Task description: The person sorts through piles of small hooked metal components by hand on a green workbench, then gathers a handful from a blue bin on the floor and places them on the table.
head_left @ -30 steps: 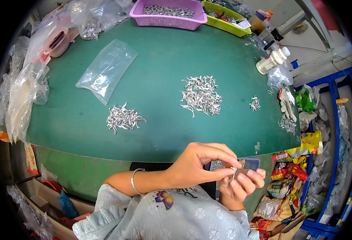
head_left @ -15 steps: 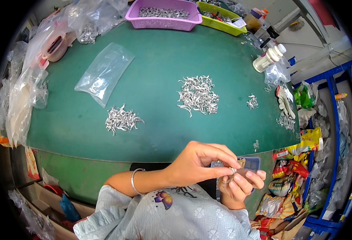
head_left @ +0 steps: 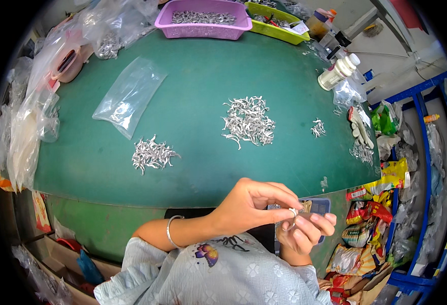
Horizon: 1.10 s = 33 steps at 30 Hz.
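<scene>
Hands barely shift since the earlier frames: both stay low, just off the near table edge, fingers a bit tighter together; the table scene slides slightly as the head moves.

Left hand (head_left: 249, 206) pinches a small silver metal clip (head_left: 293, 212) between thumb and fingertips, wrist carrying a thin bracelet (head_left: 170, 230). Right hand (head_left: 305, 231) meets it from below, fingers curled narrow around the same clip; both hands are closed on it, touching at the fingertips. Clip detail is too small to tell.

Just behind the right hand sits a small blue tray (head_left: 321, 204), partly hidden by the fingers. Below the hands, a pale blue floral sleeve (head_left: 223, 274).

Ahead of the hands lies the green table (head_left: 198, 91). Ahead and left of the left hand: a small pile of metal clips (head_left: 151, 154). Straight ahead, farther out: a bigger pile of clips (head_left: 248, 121). Right of that, a tiny cluster (head_left: 318, 127). Beyond the small pile, a clear plastic bag (head_left: 128, 96) lies flat.

Far edge: purple basket (head_left: 203, 20) with metal parts, beside a yellow-green tray (head_left: 277, 25). Far right: a white bottle (head_left: 338, 71) on its side. Right of the hands: blue shelving (head_left: 421, 168) with colourful snack packets (head_left: 360, 239). Far left: heaped clear bags (head_left: 25, 127).
</scene>
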Available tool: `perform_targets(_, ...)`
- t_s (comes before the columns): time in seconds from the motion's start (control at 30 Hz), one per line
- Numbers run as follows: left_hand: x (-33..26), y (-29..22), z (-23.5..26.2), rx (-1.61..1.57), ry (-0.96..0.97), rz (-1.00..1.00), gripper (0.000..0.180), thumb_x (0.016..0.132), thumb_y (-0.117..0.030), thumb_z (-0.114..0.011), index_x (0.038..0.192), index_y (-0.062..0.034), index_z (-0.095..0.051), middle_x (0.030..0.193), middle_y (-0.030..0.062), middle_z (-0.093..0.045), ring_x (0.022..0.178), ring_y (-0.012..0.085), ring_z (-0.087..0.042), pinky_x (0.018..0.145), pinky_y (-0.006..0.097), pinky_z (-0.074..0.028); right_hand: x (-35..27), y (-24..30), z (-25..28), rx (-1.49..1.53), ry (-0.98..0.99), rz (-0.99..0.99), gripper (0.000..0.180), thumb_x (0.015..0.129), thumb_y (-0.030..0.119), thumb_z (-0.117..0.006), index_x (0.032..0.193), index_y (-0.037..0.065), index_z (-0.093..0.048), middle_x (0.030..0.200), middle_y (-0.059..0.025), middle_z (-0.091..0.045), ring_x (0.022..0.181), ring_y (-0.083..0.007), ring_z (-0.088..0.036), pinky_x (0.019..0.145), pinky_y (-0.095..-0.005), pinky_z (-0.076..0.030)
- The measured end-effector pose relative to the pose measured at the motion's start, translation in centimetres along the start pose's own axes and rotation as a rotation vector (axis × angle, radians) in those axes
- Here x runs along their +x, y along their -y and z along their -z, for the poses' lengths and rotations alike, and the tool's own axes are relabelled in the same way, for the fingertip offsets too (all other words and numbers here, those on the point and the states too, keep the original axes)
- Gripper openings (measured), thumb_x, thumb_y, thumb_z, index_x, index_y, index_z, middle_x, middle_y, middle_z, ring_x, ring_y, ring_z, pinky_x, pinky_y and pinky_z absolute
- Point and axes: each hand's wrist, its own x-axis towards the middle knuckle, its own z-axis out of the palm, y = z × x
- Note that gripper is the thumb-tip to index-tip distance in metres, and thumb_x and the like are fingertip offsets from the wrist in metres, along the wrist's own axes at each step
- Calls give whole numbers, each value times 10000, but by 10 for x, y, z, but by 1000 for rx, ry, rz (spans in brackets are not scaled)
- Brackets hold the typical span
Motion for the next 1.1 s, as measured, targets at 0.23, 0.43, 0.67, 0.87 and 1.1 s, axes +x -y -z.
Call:
perform_targets(0.23,2,17,13,138,-244,124,244,827,62,-575,1070,49,-578,981,117,-608,874,138,-591,781,259,-489,-6,-10,-10,126,133,-265,195,683,150,-732,843,184,-626,893,55,-639,822,-162,-527,834,-361,-331)
perform_targets(0.43,-4,35,51,633,-340,79,362,780,21,-622,1133,-24,-555,1100,70,-553,953,128,-538,830,270,-450,-32,-103,-53,108,276,-738,98,683,48,-719,747,69,-648,782,-40,-648,751,-199,-577,767,-325,-380)
perform_targets(0.67,-9,31,72,1138,-421,-22,384,746,-22,-661,1115,-38,-558,1079,91,-549,911,198,-537,765,292,-444,-50,-177,-78,-356,493,-639,155,667,119,-738,769,58,-639,862,-49,-610,884,-228,-520,788,-357,-357)
perform_targets(0.87,-13,34,72,1284,-442,-55,363,750,-37,-664,1097,-36,-561,1080,102,-543,923,225,-531,757,302,-443,-17,-139,-104,-51,486,-432,188,747,78,-649,932,46,-638,887,-86,-583,904,-256,-509,754,-352,-375)
perform_targets(1.1,-9,25,65,1288,-391,-69,351,746,-43,-666,1082,-31,-565,1083,112,-536,986,287,-519,854,356,-421,-8,-127,-144,155,653,-421,102,745,52,-639,845,38,-648,847,-50,-608,820,-239,-519,743,-340,-353)
